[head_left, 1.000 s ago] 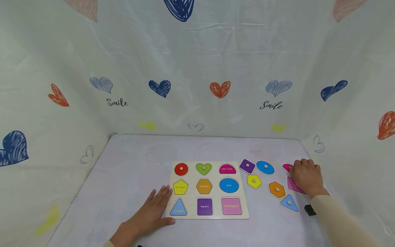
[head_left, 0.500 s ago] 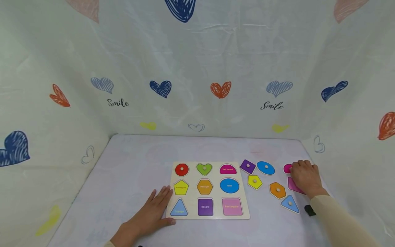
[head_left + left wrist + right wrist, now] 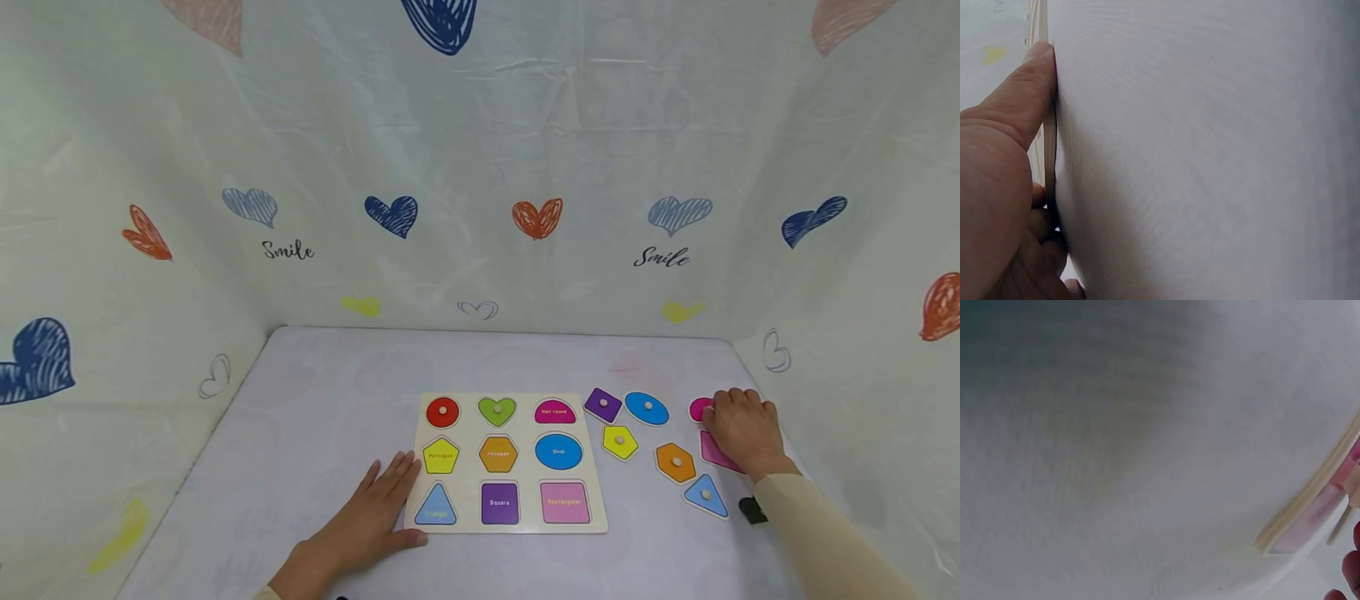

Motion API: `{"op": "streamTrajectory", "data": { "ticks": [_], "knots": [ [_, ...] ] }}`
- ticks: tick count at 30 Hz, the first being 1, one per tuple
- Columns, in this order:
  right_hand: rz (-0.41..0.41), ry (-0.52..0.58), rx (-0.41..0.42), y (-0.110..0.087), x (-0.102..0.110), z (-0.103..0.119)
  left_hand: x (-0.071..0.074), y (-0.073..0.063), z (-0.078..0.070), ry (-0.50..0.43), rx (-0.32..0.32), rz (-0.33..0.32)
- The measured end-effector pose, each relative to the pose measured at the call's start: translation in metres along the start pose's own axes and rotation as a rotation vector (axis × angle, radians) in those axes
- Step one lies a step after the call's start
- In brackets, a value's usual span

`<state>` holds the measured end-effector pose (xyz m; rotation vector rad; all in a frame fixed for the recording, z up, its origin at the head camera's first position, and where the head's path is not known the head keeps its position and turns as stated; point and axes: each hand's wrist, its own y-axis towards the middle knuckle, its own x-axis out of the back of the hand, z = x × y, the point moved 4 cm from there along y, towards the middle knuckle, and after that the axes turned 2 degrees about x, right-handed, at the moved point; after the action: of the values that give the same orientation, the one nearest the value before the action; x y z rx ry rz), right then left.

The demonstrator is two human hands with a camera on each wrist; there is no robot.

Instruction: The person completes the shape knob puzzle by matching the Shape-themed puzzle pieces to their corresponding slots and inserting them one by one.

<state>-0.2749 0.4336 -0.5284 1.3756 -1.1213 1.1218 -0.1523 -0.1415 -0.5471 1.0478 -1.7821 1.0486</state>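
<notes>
My left hand (image 3: 371, 504) lies flat with spread fingers at the left edge of a shape puzzle board (image 3: 461, 518); the thumb touches its near left corner. In the left wrist view the thumb (image 3: 1029, 87) presses along the board's edge. At the right of the table my right hand (image 3: 744, 429) has its fingers curled down over a magenta half-round puzzle piece (image 3: 700, 409) and pinches it; its knob is hidden. Under the palm a pink rectangle piece (image 3: 718, 452) is partly covered. In the right wrist view a pink wooden-edged piece (image 3: 1310, 519) shows beside the fingertips (image 3: 1352, 569).
Between board and right hand lie a purple square (image 3: 603, 405), a blue oval (image 3: 647, 408), a yellow pentagon (image 3: 619, 442), an orange hexagon (image 3: 676, 462) and a blue triangle (image 3: 706, 497). A red circle (image 3: 442, 412) and green heart (image 3: 497, 411) sit in the board. A black object (image 3: 752, 510) lies by the right sleeve.
The half-round piece has turned slightly under my right fingers, its visible end now rounder. The hand itself has barely moved. The left hand and board stay put.
</notes>
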Motion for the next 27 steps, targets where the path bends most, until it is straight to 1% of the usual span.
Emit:
{"op": "streamTrajectory", "data": {
  "ticks": [8, 14, 20, 27],
  "knots": [
    [-0.093, 0.014, 0.027, 0.002, 0.004, 0.007, 0.001, -0.001, 0.000, -0.007, -0.003, -0.002],
    [-0.100, -0.011, 0.042, 0.005, 0.011, 0.016, 0.001, -0.001, -0.001, -0.011, -0.004, -0.006],
    [-0.119, -0.009, 0.050, 0.008, 0.015, 0.028, 0.002, -0.001, -0.001, -0.014, -0.007, -0.006],
    [-0.130, -0.011, 0.086, 0.010, 0.021, 0.041, 0.001, -0.001, 0.001, -0.012, -0.007, -0.003]
  ]
}}
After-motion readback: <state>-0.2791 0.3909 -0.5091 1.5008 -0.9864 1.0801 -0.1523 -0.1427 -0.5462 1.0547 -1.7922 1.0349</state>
